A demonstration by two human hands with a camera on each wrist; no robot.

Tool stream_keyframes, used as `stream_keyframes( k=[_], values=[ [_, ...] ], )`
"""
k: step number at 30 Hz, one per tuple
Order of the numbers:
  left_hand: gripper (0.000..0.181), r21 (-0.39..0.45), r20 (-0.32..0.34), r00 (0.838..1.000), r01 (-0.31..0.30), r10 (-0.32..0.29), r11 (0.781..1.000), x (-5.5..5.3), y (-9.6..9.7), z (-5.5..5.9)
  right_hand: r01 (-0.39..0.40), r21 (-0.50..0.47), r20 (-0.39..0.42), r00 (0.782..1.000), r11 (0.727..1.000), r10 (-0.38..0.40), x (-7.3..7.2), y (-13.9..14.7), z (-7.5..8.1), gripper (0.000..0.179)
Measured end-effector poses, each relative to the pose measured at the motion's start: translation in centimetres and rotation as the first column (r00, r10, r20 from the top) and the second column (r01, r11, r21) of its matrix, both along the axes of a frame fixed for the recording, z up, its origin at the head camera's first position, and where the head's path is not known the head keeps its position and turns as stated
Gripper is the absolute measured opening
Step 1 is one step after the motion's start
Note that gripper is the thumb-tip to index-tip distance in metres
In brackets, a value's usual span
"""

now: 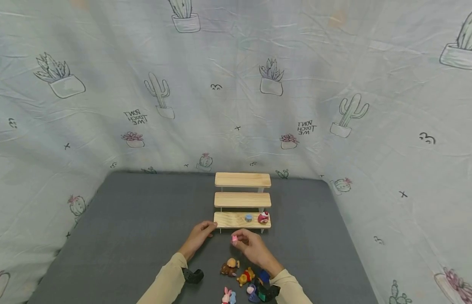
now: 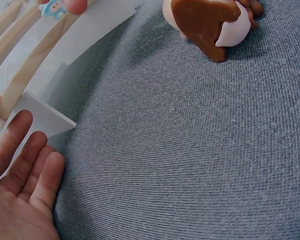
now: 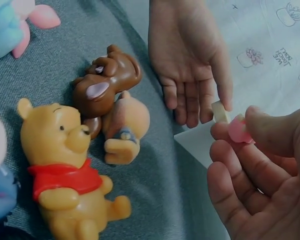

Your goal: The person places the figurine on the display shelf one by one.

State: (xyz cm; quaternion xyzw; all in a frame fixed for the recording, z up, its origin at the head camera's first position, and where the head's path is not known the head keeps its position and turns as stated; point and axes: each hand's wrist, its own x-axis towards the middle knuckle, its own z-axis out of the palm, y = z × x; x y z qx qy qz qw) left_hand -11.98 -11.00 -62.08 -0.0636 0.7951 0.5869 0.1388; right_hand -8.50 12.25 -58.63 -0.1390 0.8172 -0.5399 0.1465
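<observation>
My right hand (image 1: 255, 249) pinches a small pink figure (image 3: 240, 130) between thumb and fingers, just in front of the stand's lowest tier. At that tier's left end is my left hand (image 1: 199, 236). Its thumb touches the end of the wooden board (image 2: 37, 60), while the other fingers (image 2: 45, 175) extend beside the pale side support (image 2: 42, 117). A small blue figure (image 1: 248, 218) and a red-and-pink figure (image 1: 263, 217) sit on the lowest tier, toward the right.
The upper two wooden tiers (image 1: 242, 180) rise behind. Nearer me on the grey cloth lie a brown figure (image 3: 107, 82) beside a peach one (image 3: 127, 127), a yellow bear in a red shirt (image 3: 65, 165), a blue-purple figure (image 1: 252, 292) and a pink long-eared figure (image 1: 226, 295). A patterned curtain (image 1: 236, 105) surrounds the table.
</observation>
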Motion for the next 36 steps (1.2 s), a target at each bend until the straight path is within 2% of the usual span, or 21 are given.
stream_keyframes(
  k=[6,11,20,28,36],
  values=[
    [0.041,0.014,-0.005,1.0,-0.003,0.003,1.0,0.0,0.0,0.0,0.031,0.0,-0.056,0.998,1.0,-0.031,-0.1,-0.1,0.8,0.025],
    [0.043,-0.004,-0.014,1.0,-0.006,0.006,1.0,0.0,0.0,0.1,0.008,-0.011,-0.087,0.996,1.0,-0.009,-0.3,-0.1,1.5,0.026],
    [0.043,0.014,0.009,1.0,0.001,-0.002,1.0,0.3,0.2,0.3,-0.006,-0.001,-0.126,0.992,1.0,0.006,-0.8,0.1,2.6,0.029],
    [0.044,0.02,-0.002,1.0,-0.004,0.004,1.0,0.3,0.2,0.4,0.032,-0.067,-0.104,0.994,0.997,-0.038,-1.0,0.0,3.6,0.024],
    [0.044,0.017,0.005,1.0,-0.003,0.003,1.0,0.2,0.2,0.3,0.032,-0.034,-0.188,0.981,0.999,-0.038,-1.4,0.0,3.9,0.023]
  ],
)
